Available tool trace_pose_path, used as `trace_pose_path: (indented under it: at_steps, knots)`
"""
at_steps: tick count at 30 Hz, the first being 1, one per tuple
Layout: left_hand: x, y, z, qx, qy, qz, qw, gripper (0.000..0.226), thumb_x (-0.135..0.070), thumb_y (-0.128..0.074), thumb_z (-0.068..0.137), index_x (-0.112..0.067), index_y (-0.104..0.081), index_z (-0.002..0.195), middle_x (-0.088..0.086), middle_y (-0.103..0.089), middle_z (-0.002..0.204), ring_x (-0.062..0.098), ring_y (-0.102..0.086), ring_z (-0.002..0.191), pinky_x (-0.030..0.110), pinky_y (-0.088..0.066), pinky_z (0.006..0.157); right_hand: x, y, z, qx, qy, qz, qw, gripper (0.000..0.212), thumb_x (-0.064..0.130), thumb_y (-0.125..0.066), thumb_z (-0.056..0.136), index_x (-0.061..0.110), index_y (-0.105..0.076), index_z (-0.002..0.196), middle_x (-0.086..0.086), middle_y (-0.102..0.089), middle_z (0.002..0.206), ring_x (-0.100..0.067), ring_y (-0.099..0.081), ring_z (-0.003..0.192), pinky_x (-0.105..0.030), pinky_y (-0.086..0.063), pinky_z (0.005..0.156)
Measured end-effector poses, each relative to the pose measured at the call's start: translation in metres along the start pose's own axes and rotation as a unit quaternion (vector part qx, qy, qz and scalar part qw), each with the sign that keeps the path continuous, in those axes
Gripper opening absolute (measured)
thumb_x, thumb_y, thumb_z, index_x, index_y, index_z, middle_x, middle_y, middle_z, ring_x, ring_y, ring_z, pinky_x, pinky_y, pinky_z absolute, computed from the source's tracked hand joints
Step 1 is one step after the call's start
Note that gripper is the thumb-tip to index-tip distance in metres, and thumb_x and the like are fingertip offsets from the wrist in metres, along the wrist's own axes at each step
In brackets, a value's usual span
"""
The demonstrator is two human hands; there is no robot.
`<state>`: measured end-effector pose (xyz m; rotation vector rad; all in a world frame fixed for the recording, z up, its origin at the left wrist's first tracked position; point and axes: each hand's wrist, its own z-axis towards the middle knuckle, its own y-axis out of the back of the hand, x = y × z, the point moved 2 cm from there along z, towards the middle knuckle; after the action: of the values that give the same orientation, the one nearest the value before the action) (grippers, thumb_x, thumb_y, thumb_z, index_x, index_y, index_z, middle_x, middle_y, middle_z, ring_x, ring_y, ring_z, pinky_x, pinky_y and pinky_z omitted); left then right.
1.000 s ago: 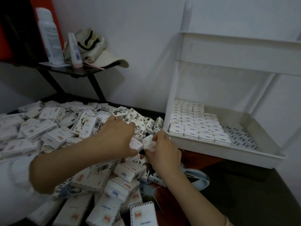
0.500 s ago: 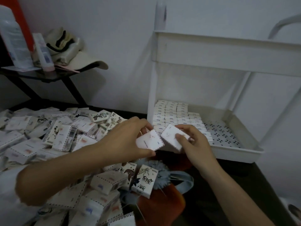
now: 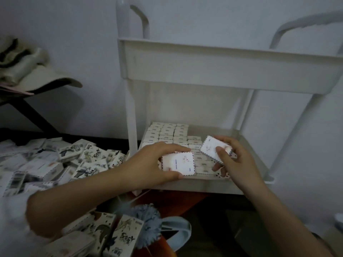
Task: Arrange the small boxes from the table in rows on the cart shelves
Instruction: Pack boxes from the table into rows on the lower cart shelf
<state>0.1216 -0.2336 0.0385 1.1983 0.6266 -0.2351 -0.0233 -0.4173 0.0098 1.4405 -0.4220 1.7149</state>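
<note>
Left hand (image 3: 148, 162) grips 1 box (image 3: 178, 164), right hand (image 3: 237, 162) another box (image 3: 211, 149), over packed shelf rows (image 3: 167, 132) beneath upper shelf (image 3: 222, 71).

Each hand pinches a small white box over the cart shelf (image 3: 204, 188): left hand (image 3: 148, 164) with its box (image 3: 179, 164), right hand (image 3: 233, 160) with its box (image 3: 213, 148). Rows of boxes (image 3: 167, 132) fill the shelf's far left.

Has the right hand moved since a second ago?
Yes. The right hand, holding a box, went from the pile beside the cart to over its lower shelf.
</note>
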Motion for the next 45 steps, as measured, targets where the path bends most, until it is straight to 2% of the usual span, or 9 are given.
trace_pose_path:
  at_steps: [7, 11, 15, 20, 23, 27, 33, 38, 45]
  knots:
    - [0.019, -0.013, 0.028, 0.023, 0.048, -0.038, 0.998, 0.06, -0.038, -0.072, 0.082, -0.061, -0.044, 0.129, -0.03, -0.043, 0.132, -0.008, -0.039, 0.124, 0.015, -0.041, 0.098, -0.01, -0.003, 0.073, 0.032, -0.011, -0.055, 0.998, 0.038, 0.01, -0.051, 0.094, 0.034, -0.056, 0.123, 0.004, -0.064, 0.104, -0.007, -0.068, 0.058, -0.014, -0.048, 0.047]
    - [0.029, -0.011, 0.045, 0.008, 0.1, -0.079, 0.992, 0.058, -0.023, -0.069, 0.085, -0.047, -0.048, 0.134, -0.022, -0.043, 0.141, 0.0, -0.041, 0.13, 0.03, -0.039, 0.109, -0.022, -0.018, 0.118, 0.072, -0.053, -0.035, 0.995, 0.052, -0.001, -0.055, 0.088, 0.029, -0.047, 0.13, 0.003, -0.062, 0.106, -0.01, -0.07, 0.065, -0.022, -0.055, 0.054]
    - [0.029, -0.011, 0.056, 0.002, 0.143, -0.131, 0.981, 0.06, -0.007, -0.056, 0.088, -0.041, -0.049, 0.137, -0.021, -0.045, 0.135, 0.007, -0.055, 0.115, 0.026, -0.05, 0.097, -0.033, -0.028, 0.153, 0.081, -0.064, -0.036, 0.994, 0.066, -0.005, -0.06, 0.084, 0.017, -0.036, 0.142, 0.007, -0.058, 0.1, -0.016, -0.069, 0.071, -0.022, -0.057, 0.058]
    - [0.03, -0.014, 0.059, 0.007, 0.177, -0.167, 0.97, 0.064, -0.008, -0.065, 0.086, -0.043, -0.042, 0.133, -0.007, -0.058, 0.12, 0.018, -0.066, 0.096, 0.027, -0.058, 0.079, -0.05, -0.033, 0.16, 0.01, -0.004, -0.108, 0.994, 0.056, 0.042, -0.069, 0.084, 0.023, -0.05, 0.133, 0.01, -0.062, 0.109, -0.01, -0.065, 0.085, -0.026, -0.054, 0.072]
    - [0.029, -0.014, 0.064, -0.02, 0.207, -0.205, 0.957, 0.053, -0.01, -0.074, 0.081, -0.038, -0.045, 0.115, -0.005, -0.062, 0.112, 0.022, -0.07, 0.087, 0.04, -0.06, 0.076, -0.051, -0.024, 0.16, -0.042, 0.03, -0.161, 0.986, 0.056, 0.063, -0.061, 0.081, 0.025, -0.057, 0.122, 0.018, -0.062, 0.094, 0.006, -0.057, 0.078, -0.015, -0.043, 0.062]
    - [0.025, -0.006, 0.081, -0.092, 0.197, -0.218, 0.951, 0.04, -0.01, -0.074, 0.081, -0.032, -0.051, 0.105, -0.002, -0.061, 0.111, 0.015, -0.068, 0.085, 0.025, -0.059, 0.063, -0.051, -0.016, 0.158, -0.039, 0.045, -0.217, 0.974, 0.045, 0.068, -0.061, 0.077, 0.026, -0.062, 0.094, 0.019, -0.061, 0.076, 0.004, -0.056, 0.066, -0.014, -0.035, 0.053]
    - [0.017, 0.01, 0.125, -0.199, 0.123, -0.072, 0.97, 0.047, -0.008, -0.056, 0.092, -0.041, -0.055, 0.125, -0.002, -0.055, 0.121, 0.014, -0.062, 0.096, 0.023, -0.057, 0.072, -0.061, -0.019, 0.158, 0.078, -0.008, -0.288, 0.954, 0.065, 0.076, -0.062, 0.068, 0.011, -0.068, 0.075, 0.0, -0.068, 0.064, -0.008, -0.061, 0.052, -0.022, -0.046, 0.049]
    - [0.021, 0.0, 0.169, -0.202, 0.065, 0.063, 0.975, 0.063, -0.005, -0.053, 0.09, -0.031, -0.035, 0.144, 0.004, -0.053, 0.127, 0.02, -0.052, 0.115, 0.025, -0.039, 0.087, -0.062, -0.031, 0.156, 0.109, -0.026, -0.279, 0.954, 0.071, 0.093, -0.047, 0.059, 0.022, -0.055, 0.066, 0.011, -0.058, 0.059, -0.003, -0.055, 0.05, -0.022, -0.036, 0.049]
    - [0.036, -0.025, 0.214, -0.103, 0.027, 0.108, 0.988, 0.041, 0.0, -0.059, 0.083, -0.016, -0.059, 0.121, 0.001, -0.063, 0.121, 0.018, -0.057, 0.11, 0.025, -0.044, 0.087, -0.073, -0.046, 0.156, 0.151, -0.064, -0.175, 0.971, 0.057, 0.086, -0.045, 0.069, 0.033, -0.065, 0.078, 0.012, -0.068, 0.071, -0.008, -0.064, 0.071, -0.028, -0.053, 0.066]
